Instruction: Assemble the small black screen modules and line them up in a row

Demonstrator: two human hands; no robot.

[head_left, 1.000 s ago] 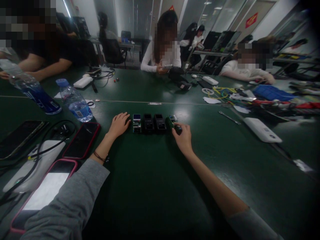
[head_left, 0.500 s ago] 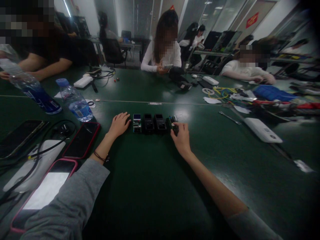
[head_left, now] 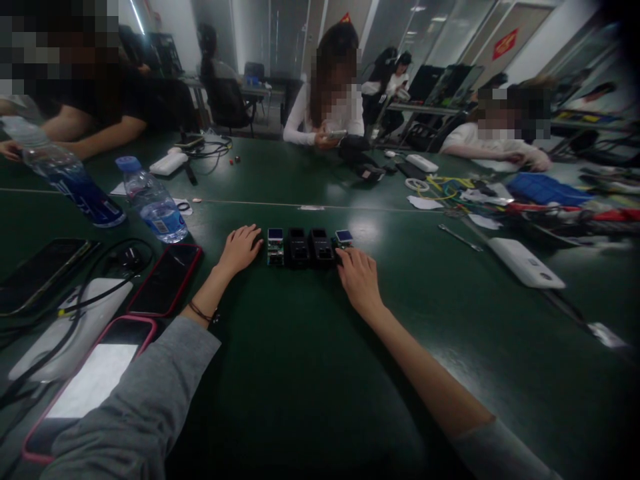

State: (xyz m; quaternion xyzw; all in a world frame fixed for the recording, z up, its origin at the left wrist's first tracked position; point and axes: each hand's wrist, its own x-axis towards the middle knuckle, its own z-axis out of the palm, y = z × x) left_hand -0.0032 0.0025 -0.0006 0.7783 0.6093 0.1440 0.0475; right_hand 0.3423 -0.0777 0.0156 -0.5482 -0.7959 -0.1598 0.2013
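Note:
Near the middle of the green table stand two black plastic cases (head_left: pixel 299 247) side by side. To their left lies a circuit board (head_left: pixel 275 247) with a small screen. My left hand (head_left: pixel 240 250) rests palm down just left of that board, fingers stretched out and holding nothing. A second circuit board (head_left: pixel 344 237) with a small screen is at the right end of the row. My right hand (head_left: pixel 360 279) has its fingers closed on this board's near part and covers most of it; only the screen end shows.
On the left are a water bottle (head_left: pixel 159 210), a larger bottle (head_left: pixel 83 183), a red-edged phone (head_left: pixel 167 280), a pink-cased phone (head_left: pixel 95 380) and cables. A wrench (head_left: pixel 460 237), a white power bank (head_left: pixel 525 261) and tangled wires (head_left: pixel 440 187) lie right. People sit across the table.
My right hand has turned the right-hand circuit board from a tilted position so its screen faces up, and its fingers now lie over the board. My left hand has stayed put.

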